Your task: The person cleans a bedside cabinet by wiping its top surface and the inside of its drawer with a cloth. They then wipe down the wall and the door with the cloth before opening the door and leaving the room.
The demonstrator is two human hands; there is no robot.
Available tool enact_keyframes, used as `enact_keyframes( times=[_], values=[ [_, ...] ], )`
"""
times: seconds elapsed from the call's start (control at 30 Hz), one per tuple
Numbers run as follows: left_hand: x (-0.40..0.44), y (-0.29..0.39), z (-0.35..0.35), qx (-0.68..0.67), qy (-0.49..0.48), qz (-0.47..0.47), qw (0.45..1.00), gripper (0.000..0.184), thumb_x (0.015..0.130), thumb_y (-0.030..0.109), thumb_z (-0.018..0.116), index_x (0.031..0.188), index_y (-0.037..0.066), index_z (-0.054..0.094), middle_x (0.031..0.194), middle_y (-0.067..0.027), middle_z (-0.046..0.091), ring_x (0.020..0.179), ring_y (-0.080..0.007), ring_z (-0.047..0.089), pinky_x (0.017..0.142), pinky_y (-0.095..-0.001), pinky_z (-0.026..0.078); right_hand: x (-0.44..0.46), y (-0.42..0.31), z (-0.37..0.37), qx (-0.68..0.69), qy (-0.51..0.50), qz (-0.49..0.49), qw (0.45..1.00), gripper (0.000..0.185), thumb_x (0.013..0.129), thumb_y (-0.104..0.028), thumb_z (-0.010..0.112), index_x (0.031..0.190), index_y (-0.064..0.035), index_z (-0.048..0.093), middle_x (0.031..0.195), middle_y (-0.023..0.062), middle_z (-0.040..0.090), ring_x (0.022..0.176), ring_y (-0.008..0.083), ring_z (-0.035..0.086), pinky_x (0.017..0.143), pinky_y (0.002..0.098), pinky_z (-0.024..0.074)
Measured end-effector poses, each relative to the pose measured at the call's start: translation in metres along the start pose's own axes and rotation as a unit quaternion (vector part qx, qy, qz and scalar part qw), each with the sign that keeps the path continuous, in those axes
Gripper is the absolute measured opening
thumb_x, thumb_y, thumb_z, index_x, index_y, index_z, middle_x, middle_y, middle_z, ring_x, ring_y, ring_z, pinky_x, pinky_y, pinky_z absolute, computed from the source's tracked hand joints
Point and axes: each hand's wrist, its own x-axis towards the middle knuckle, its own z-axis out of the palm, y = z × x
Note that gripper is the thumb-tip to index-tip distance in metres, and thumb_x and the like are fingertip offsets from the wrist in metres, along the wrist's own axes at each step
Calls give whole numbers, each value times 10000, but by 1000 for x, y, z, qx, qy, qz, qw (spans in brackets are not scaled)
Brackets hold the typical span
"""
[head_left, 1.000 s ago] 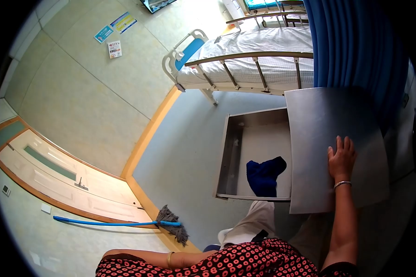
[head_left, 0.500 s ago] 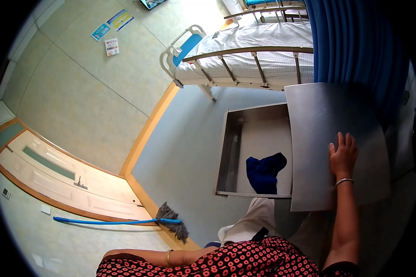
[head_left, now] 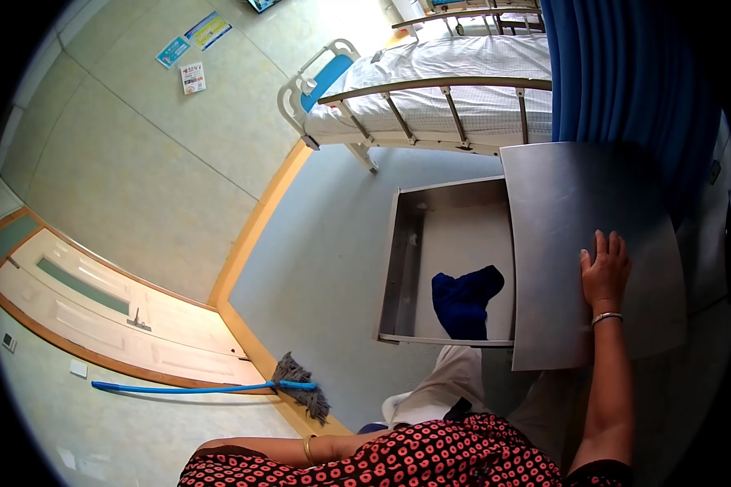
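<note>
My right hand [head_left: 606, 270] lies flat on the grey metal top [head_left: 544, 243], its fingers spread and holding nothing. Left of that top, a metal drawer [head_left: 400, 268] stands pulled out. A dark blue cloth [head_left: 466, 302] lies crumpled inside, near the drawer's front-right part. Of my left arm only the forearm with a gold bangle shows at the bottom, against the patterned shirt; the left hand itself is out of sight.
Beyond the drawer is a bed [head_left: 430, 122] with side rails, beside a blue curtain [head_left: 625, 73]. A mop [head_left: 299, 385] with a blue handle leans by the closed door [head_left: 122, 312] at the left. Posters [head_left: 193, 78] hang on the wall.
The whole view has shifted slightly, so bed and drawer sit a little higher in it. My right hand stays on the metal top, and the cloth stays in the drawer.
</note>
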Motion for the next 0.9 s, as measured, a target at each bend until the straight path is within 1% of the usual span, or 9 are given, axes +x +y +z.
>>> enact_keyframes(
  times=[0.3, 0.5, 0.57, 0.6, 0.63, 0.67, 0.73, 0.77, 0.9],
  values=[
    [20, -1, -2, 14, -22, 48, 998, 642, 940, 418, 339, 1406, 20, 148, 1463, -113, 156, 1350, -202, 133, 1098, -336, 105, 1, 0, -3, 5, 0, -5, 1000, 434, 864, -332, 529, 1228, -107, 458, 1312, 114, 402, 1239, 273, 345, 1009, 455, 306],
    [80, 21, 2, 42, -68, 289, 954, 650, 942, 426, 330, 1411, 21, 134, 1471, -111, 140, 1357, -201, 116, 1101, -337, 94, 0, -2, -6, 1, -7, -3, 1000, 436, 863, -328, 532, 1232, -107, 455, 1315, 115, 397, 1240, 275, 343, 1015, 454, 299],
    [100, 30, 1, 34, -77, 338, 937, 653, 942, 429, 327, 1413, 22, 129, 1473, -110, 135, 1360, -201, 110, 1103, -337, 91, 1, -2, -7, 0, -11, -2, 1000, 436, 864, -328, 530, 1233, -107, 455, 1317, 115, 396, 1240, 276, 343, 1016, 454, 298],
    [107, 33, -2, 22, -78, 335, 939, 654, 943, 430, 326, 1414, 22, 127, 1474, -109, 132, 1361, -201, 108, 1103, -337, 89, 2, -2, -8, -1, -14, 0, 1000, 438, 865, -329, 529, 1234, -107, 453, 1318, 115, 395, 1242, 275, 342, 1016, 455, 297],
    [106, 38, -4, 46, -59, 271, 960, 707, 932, 521, 224, 1419, 26, 89, 1485, -95, 95, 1373, -206, 55, 1107, -348, 44, 2, -2, -8, -2, -18, 1, 1000, 439, 865, -330, 527, 1235, -107, 452, 1320, 116, 394, 1243, 274, 340, 1017, 456, 297],
    [117, 31, -7, -164, -103, 260, 946, 696, 933, 527, 214, 1416, 31, 134, 1481, -99, 110, 1372, -216, 58, 1108, -349, 51, 2, -2, -7, 0, -17, 2, 1000, 439, 865, -330, 527, 1235, -107, 452, 1320, 116, 394, 1243, 274, 340, 1017, 456, 297],
    [111, 37, -24, -107, -49, 163, 980, 695, 927, 534, 246, 1406, 34, 192, 1469, -105, 165, 1362, -220, 128, 1104, -345, 94, 0, -1, -3, 2, 11, -7, 1000, 423, 866, -304, 530, 1226, -91, 463, 1300, 122, 406, 1222, 278, 352, 991, 432, 313],
    [108, 34, -30, -105, -49, 162, 980, 695, 927, 534, 246, 1406, 34, 192, 1469, -105, 165, 1362, -220, 128, 1104, -345, 94, 1, -1, -3, 3, 12, -5, 1000, 423, 866, -304, 530, 1226, -91, 463, 1300, 122, 406, 1222, 278, 352, 991, 432, 313],
    [87, 11, -42, -44, -35, 35, 998, 572, 949, 439, 324, 1347, 28, 330, 1401, -78, 313, 1260, -154, 301, 1061, -302, 215, -1, 1, -1, 12, 10, -3, 1000, 421, 866, -299, 532, 1224, -90, 462, 1301, 128, 405, 1227, 279, 347, 993, 433, 315]
  ],
)
